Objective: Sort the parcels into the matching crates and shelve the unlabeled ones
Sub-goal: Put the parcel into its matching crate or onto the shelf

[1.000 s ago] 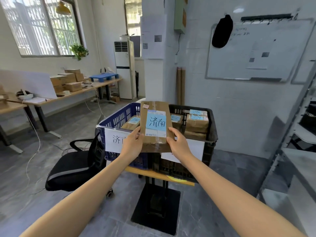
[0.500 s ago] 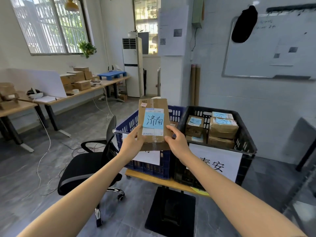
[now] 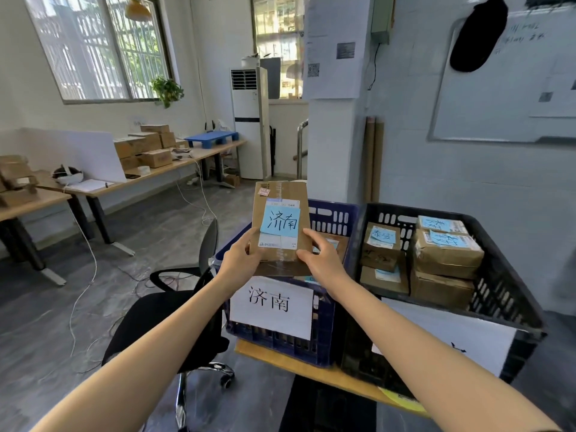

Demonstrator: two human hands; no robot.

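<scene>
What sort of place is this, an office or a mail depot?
Probably an office serving as a small parcel-sorting room: a blue plastic crate and a black plastic crate hold labelled parcels, brown cardboard boxes sit stacked on a long wooden desk, and a whiteboard hangs on the wall.

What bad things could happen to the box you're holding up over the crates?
1. The left hand and right hand grip only the lower end of the parcel, so it might tip or slip out.
2. Its blue note reads 济南, like the sign on the blue crate, but the black crate stands right beside it, so a careless drop could land it in the wrong one.
</scene>
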